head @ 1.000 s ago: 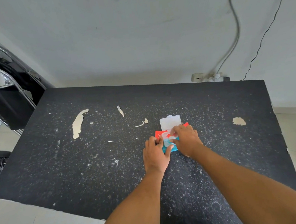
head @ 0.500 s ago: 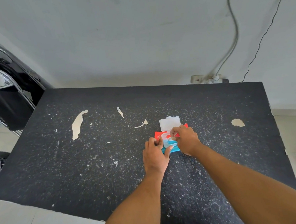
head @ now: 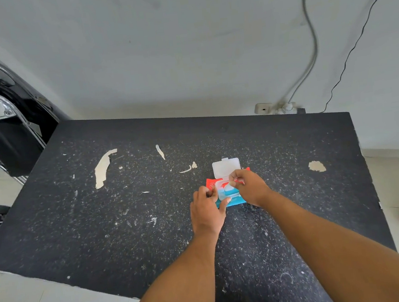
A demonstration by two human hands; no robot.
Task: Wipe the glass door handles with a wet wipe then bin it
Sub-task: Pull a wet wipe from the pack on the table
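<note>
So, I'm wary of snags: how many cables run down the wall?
2. A thick white cable drops to the wall socket; a thin black wire hangs right of it, down to the table. More may be hidden behind it.

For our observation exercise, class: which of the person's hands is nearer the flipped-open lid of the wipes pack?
Right. The right hand curls its fingers at the opening just below the lid; the left hand grips the near-left edge of the pack, farther away.

Legible text: none. Wet-wipe pack (head: 234, 201), red and blue, near the middle of the table (head: 125, 207): small white round printed mark on its red left corner, too small to read.
</note>
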